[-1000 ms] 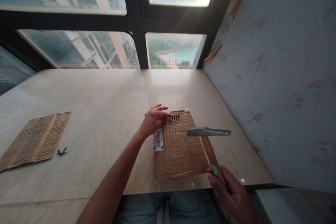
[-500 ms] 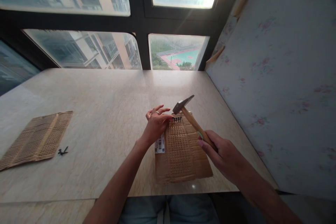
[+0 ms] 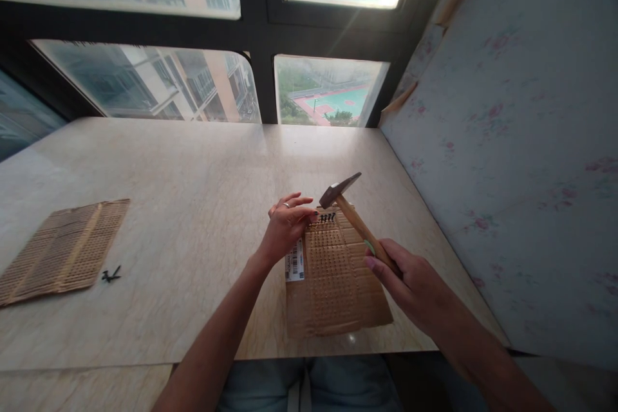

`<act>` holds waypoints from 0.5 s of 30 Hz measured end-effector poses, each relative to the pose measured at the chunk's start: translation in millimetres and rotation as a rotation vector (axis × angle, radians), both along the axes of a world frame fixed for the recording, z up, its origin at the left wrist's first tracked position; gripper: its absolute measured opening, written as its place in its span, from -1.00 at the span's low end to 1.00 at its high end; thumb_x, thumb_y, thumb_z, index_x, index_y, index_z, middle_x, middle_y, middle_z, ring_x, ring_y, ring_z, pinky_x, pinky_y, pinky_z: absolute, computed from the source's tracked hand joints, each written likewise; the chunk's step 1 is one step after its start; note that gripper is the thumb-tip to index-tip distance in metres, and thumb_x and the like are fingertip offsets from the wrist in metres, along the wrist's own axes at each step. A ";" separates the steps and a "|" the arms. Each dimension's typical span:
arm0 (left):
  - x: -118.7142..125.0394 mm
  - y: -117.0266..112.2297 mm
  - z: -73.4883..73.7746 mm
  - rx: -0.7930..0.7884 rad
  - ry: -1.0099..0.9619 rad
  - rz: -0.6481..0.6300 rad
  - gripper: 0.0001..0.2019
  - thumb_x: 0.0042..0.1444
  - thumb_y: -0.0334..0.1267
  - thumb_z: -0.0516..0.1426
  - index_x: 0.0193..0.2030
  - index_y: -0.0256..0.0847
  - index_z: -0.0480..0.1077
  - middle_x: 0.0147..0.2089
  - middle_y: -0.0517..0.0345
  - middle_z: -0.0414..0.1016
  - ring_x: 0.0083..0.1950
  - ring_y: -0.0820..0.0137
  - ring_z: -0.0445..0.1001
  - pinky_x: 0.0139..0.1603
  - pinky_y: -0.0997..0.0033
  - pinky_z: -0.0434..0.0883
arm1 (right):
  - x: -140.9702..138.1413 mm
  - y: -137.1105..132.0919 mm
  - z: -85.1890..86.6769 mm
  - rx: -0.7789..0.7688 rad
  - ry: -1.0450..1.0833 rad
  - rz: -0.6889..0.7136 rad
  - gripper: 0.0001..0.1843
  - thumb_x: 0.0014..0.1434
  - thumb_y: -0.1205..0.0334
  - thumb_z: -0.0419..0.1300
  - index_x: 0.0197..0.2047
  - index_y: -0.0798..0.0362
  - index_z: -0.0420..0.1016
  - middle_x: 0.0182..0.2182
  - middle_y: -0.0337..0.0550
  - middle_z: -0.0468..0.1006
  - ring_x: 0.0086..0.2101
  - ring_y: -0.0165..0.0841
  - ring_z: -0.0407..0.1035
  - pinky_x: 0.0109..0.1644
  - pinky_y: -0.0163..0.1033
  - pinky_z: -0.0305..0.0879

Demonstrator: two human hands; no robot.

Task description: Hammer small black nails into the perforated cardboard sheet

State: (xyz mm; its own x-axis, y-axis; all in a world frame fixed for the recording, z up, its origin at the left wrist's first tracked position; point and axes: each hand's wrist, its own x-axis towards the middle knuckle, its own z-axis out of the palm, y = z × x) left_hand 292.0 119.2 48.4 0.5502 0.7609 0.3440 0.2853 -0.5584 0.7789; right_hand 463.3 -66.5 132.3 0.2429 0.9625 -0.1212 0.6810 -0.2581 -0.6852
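Marbled counter [image 3: 193, 206] bears pierced cardboard [image 3: 333, 290] at five o'clock. A hammer [image 3: 358, 225] is wrapped tightly in the person's right hand [image 3: 404, 273]; the left hand [image 3: 288, 224], fingertips nearly together, whether pinching anything cannot be told, sits beside nails [image 3: 328, 217] at the cardboard's twelve o'clock.

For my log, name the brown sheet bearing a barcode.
The right brown cardboard sheet, under the wood-handled metal hammer: its white barcode label is near the left edge. The ribbed brown cardboard sheet, far left, shows none.
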 end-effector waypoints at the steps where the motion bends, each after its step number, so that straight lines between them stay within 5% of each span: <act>1: -0.4 0.6 -0.5 -0.008 -0.001 -0.002 -0.88 0.15 -0.31 0.22 -0.28 0.00 0.59 0.06 0.11 0.59 0.30 0.15 0.30 0.27 -0.14 0.21 | 0.1 -0.1 0.1 0.006 0.000 0.000 -0.71 0.35 0.03 -0.02 -0.32 -0.01 0.31 -0.50 -0.22 0.48 -0.47 -0.33 0.36 -0.42 -0.25 0.17; 15: -2.2 2.5 0.2 0.005 0.023 -0.055 -0.86 0.15 -0.31 0.22 -0.26 0.01 0.62 0.02 0.10 0.61 0.29 0.15 0.33 0.29 -0.17 0.19 | 0.4 1.0 -1.4 -0.016 0.020 0.008 -0.69 0.35 0.00 -0.03 -0.31 0.01 0.33 -0.47 -0.21 0.49 -0.44 -0.31 0.38 -0.39 -0.25 0.18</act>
State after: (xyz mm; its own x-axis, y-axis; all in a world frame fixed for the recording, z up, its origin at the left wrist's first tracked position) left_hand 289.8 121.7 48.6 0.5990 0.7276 0.3343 0.2722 -0.5777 0.7695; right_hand 463.7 -65.5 130.9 0.2324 0.9622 -0.1417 0.6693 -0.2639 -0.6946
